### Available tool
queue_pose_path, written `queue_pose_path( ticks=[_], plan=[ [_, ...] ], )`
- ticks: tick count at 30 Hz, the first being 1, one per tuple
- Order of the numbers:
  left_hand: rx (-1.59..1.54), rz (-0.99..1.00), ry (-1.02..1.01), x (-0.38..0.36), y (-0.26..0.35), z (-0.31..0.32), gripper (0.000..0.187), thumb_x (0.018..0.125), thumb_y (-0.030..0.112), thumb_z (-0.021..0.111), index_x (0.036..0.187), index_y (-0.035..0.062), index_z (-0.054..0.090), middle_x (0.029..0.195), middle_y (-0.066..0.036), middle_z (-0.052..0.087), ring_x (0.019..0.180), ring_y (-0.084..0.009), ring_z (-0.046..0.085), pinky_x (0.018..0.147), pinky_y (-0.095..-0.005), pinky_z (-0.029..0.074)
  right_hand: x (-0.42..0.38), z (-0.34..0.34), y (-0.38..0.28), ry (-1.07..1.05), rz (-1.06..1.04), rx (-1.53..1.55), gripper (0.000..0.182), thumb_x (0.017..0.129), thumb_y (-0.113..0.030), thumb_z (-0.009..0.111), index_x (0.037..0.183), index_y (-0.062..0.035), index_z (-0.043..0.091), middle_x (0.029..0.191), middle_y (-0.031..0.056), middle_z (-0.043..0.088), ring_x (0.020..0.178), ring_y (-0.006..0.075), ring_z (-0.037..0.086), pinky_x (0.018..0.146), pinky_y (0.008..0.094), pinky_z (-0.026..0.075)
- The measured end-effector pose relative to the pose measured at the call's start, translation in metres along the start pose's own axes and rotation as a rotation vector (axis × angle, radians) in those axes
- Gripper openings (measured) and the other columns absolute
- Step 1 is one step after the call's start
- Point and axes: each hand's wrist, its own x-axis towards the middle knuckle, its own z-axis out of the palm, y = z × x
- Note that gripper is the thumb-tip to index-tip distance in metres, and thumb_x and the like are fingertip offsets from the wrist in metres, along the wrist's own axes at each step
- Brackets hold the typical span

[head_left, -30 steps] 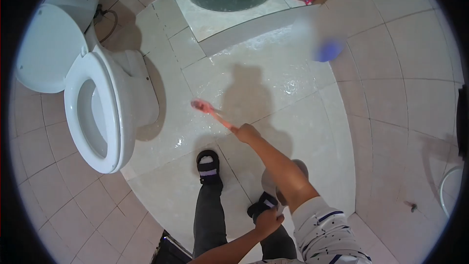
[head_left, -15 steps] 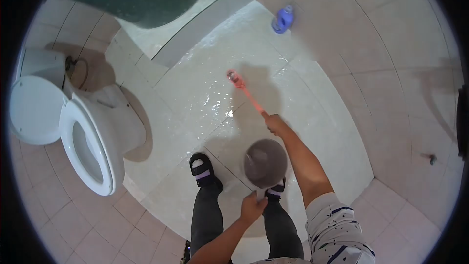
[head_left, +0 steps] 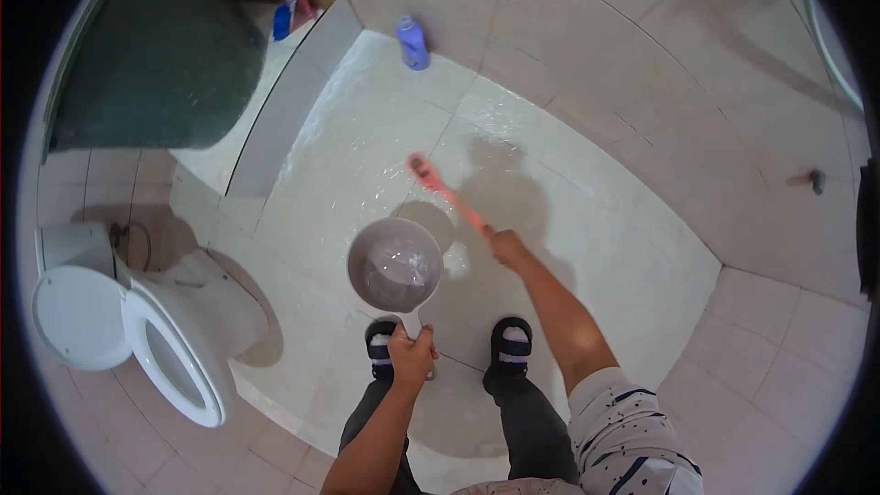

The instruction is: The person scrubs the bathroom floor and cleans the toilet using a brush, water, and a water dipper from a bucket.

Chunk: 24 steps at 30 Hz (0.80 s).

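Note:
My left hand (head_left: 411, 357) is wrapped round the handle of a greyish water dipper (head_left: 360, 247), which is held over the floor in front of my left foot. Clear water glints inside its bowl. In my right hand (head_left: 507, 248) is the handle end of a long coral-pink scrub brush (head_left: 456, 202). The brush head points away to the upper left, over the wet floor (head_left: 339, 151), ahead of the dipper.
A white toilet (head_left: 220, 312) with its lid raised stands at the left. Behind it, a large dark green tub (head_left: 160, 55) sits on a tiled ledge (head_left: 284, 105). A purple bottle (head_left: 412, 44) stands by the far wall. Sandals (head_left: 510, 348) are on my feet.
The view has turned, shifting the surroundings. The dipper has moved left, away from my right forearm, and its water now shows. My feet appear farther right, and both hands keep their holds.

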Motion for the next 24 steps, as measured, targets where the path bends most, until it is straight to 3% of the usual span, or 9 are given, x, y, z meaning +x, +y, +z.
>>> queue_pose_path(
  ticks=[2, 4, 7, 11, 14, 16, 20, 22, 24],
  plan=[
    [0.074, 0.060, -0.075, 0.007, 0.000, 0.011, 0.008, 0.073, 0.007, 0.051, 0.071, 0.0034, 0.045, 0.053, -0.001, 0.046, 0.039, -0.0088, 0.042, 0.037, -0.0222, 0.036, 0.011, -0.050, 0.016, 0.133, 0.070, 0.091, 0.055, 0.077, -0.053, 0.037, 0.049, -0.0057, 0.040, 0.043, 0.0052, 0.038, 0.032, 0.0156, 0.033, 0.031, 0.0317, 0.028],
    [0.114, 0.062, -0.122, 0.009, 0.002, 0.024, 0.008, 0.074, 0.007, 0.051, 0.073, 0.0034, 0.045, 0.053, -0.001, 0.045, 0.039, -0.0085, 0.042, 0.037, -0.0218, 0.035, 0.025, -0.087, 0.045, 0.313, 0.195, 0.321, 0.067, 0.076, -0.058, 0.033, 0.053, 0.0037, 0.049, 0.045, 0.0115, 0.046, 0.039, 0.0225, 0.047, 0.039, 0.0333, 0.038],
    [0.134, 0.132, -0.240, 0.019, 0.002, 0.040, 0.007, 0.075, 0.005, 0.050, 0.075, 0.0034, 0.044, 0.052, -0.001, 0.044, 0.040, -0.0084, 0.041, 0.037, -0.0219, 0.037, 0.051, -0.067, 0.080, 0.361, 0.141, 0.548, 0.070, 0.076, -0.059, 0.030, 0.054, 0.0041, 0.051, 0.043, 0.0126, 0.045, 0.040, 0.0246, 0.048, 0.042, 0.0351, 0.039],
    [0.184, 0.111, -0.296, 0.035, 0.011, 0.066, 0.009, 0.074, 0.006, 0.052, 0.071, 0.0016, 0.044, 0.052, -0.001, 0.044, 0.041, -0.0079, 0.043, 0.036, -0.0216, 0.037, 0.015, -0.021, 0.089, 0.059, -0.055, 0.144, 0.053, 0.076, -0.050, 0.039, 0.055, -0.0021, 0.047, 0.046, 0.0086, 0.045, 0.037, 0.0199, 0.043, 0.034, 0.0312, 0.034],
    [0.320, 0.093, -0.400, 0.052, 0.021, 0.074, 0.008, 0.074, 0.006, 0.051, 0.072, 0.0012, 0.045, 0.052, -0.002, 0.045, 0.041, -0.0082, 0.043, 0.036, -0.0216, 0.037, 0.015, -0.047, 0.129, 0.250, -0.166, 0.056, 0.053, 0.075, -0.052, 0.039, 0.059, -0.0029, 0.049, 0.045, 0.0071, 0.044, 0.037, 0.0189, 0.042, 0.036, 0.0309, 0.033],
    [0.388, 0.150, -0.441, 0.058, 0.036, 0.076, 0.007, 0.073, 0.005, 0.051, 0.074, 0.0007, 0.046, 0.052, -0.003, 0.045, 0.040, -0.0084, 0.043, 0.036, -0.0218, 0.038, 0.013, -0.090, 0.143, 0.275, 0.041, 0.452, 0.051, 0.075, -0.055, 0.039, 0.058, -0.0069, 0.046, 0.043, 0.0031, 0.038, 0.033, 0.0151, 0.035, 0.033, 0.0289, 0.027],
    [0.426, 0.159, -0.525, 0.078, 0.049, 0.062, 0.006, 0.072, 0.004, 0.050, 0.073, 0.0007, 0.046, 0.051, -0.003, 0.045, 0.038, -0.0088, 0.042, 0.035, -0.0224, 0.037, 0.017, -0.119, 0.149, 0.254, 0.160, 0.760, 0.050, 0.075, -0.055, 0.038, 0.056, -0.0094, 0.040, 0.042, 0.0001, 0.031, 0.031, 0.0112, 0.027, 0.032, 0.0261, 0.021],
    [0.446, 0.200, -0.544, 0.096, 0.047, 0.055, 0.006, 0.072, 0.004, 0.051, 0.072, 0.0009, 0.046, 0.051, -0.003, 0.045, 0.037, -0.0088, 0.042, 0.034, -0.0224, 0.037, 0.003, -0.094, 0.123, 0.006, 0.102, 0.655, 0.051, 0.076, -0.057, 0.036, 0.053, -0.0110, 0.033, 0.042, -0.0003, 0.026, 0.031, 0.0093, 0.023, 0.032, 0.0242, 0.017],
    [0.485, 0.320, -0.503, 0.118, 0.043, 0.046, 0.007, 0.072, 0.005, 0.050, 0.070, 0.0017, 0.045, 0.049, -0.002, 0.044, 0.036, -0.0089, 0.041, 0.034, -0.0222, 0.036, 0.001, -0.082, 0.115, -0.154, 0.051, 0.333, 0.054, 0.076, -0.057, 0.035, 0.055, -0.0077, 0.040, 0.042, 0.0022, 0.033, 0.032, 0.0119, 0.029, 0.032, 0.0271, 0.023]
  ],
)
